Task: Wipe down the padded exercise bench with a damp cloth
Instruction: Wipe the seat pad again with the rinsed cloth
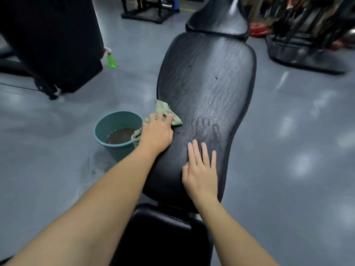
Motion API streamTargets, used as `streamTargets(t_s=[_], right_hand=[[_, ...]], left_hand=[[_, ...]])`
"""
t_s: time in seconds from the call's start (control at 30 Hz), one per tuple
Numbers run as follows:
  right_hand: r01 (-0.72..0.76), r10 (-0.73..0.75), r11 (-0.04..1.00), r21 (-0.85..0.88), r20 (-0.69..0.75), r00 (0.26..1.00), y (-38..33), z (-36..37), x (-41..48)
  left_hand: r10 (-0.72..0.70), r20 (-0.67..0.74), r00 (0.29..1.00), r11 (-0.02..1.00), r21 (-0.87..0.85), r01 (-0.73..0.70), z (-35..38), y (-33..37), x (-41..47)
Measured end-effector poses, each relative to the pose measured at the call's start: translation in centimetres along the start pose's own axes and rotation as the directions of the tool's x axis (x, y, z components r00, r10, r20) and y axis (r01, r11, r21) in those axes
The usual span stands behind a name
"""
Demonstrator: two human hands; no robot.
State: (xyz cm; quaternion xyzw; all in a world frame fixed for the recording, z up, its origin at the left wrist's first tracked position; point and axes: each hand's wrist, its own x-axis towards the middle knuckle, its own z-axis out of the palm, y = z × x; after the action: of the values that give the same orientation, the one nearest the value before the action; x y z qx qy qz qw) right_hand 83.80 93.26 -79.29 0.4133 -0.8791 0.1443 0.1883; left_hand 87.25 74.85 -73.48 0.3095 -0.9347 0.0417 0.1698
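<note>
The black padded bench (209, 77) runs away from me down the middle, its surface wet and streaked, with small dark specks and a damp handprint on it. My left hand (156, 131) presses a pale green cloth (165, 110) onto the pad's left edge, fingers spread over it. My right hand (200, 167) lies flat on the pad near its close end, fingers straight and holding nothing.
A teal bucket (107, 123) of murky water stands on the grey floor left of the bench, with puddles beside it. A green spray bottle (111, 59) stands farther back by a large black machine (51, 41). Gym racks (307, 31) fill the far right.
</note>
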Motion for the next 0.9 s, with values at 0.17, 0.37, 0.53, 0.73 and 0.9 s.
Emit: streamTargets(t_s=[0.17, 0.37, 0.53, 0.73, 0.9], right_hand=[[-0.006, 0.005, 1.0, -0.018, -0.088, 0.996, 0.1, 0.7, -0.6], [-0.007, 0.01, 0.999, 0.035, -0.074, 0.997, -0.1, 0.2, -1.0], [-0.008, 0.011, 0.999, 0.034, -0.063, 0.998, -0.1, 0.2, -1.0], [-0.009, 0.005, 0.998, 0.069, 0.048, 0.999, 0.2, -0.6, -0.6], [-0.011, -0.011, 0.987, 0.157, 0.137, 0.991, 0.8, -1.1, -0.4]], left_hand=[[-0.036, -0.099, 0.994, 0.998, -0.049, 0.032, 1.7, -1.3, -2.2], [0.065, -0.035, 0.997, 0.95, -0.305, -0.073, 0.0, -2.7, -13.9], [0.12, 0.018, 0.993, 0.895, -0.435, -0.1, 1.2, -3.6, -19.8], [0.199, 0.039, 0.979, 0.821, -0.552, -0.145, 1.1, -3.5, -21.9], [0.413, 0.02, 0.911, 0.717, -0.624, -0.311, 0.5, -5.3, -21.5]])
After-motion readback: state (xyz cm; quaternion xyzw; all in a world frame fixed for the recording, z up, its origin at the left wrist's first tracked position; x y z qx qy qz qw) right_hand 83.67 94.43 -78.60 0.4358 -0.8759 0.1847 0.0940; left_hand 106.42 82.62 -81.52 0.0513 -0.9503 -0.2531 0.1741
